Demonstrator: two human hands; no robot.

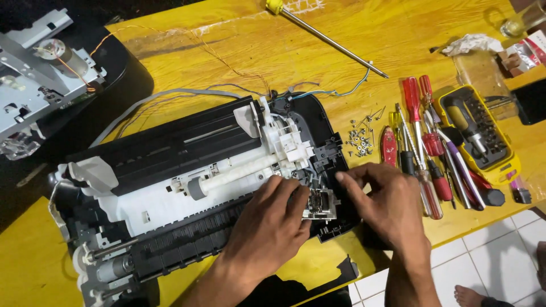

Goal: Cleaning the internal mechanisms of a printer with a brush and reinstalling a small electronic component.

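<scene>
An opened printer chassis (170, 165) in black and white plastic lies across the yellow table (244, 51), its white roller shaft (239, 173) exposed. My left hand (270, 224) rests on the chassis's right end, fingertips on a small white and metal mechanism (319, 204). My right hand (387, 202) pinches the same mechanism from its right side, thumb and forefinger at the black edge. Both hands grip this part; its underside is hidden by the fingers.
Several screwdrivers (424, 142) and a yellow bit case (478, 133) lie to the right. Loose screws (358, 141) sit beside the chassis. A long metal rod (330, 40) is at the back, a removed metal assembly (40, 74) at the far left. Tiled floor and a foot (469, 295) show at lower right.
</scene>
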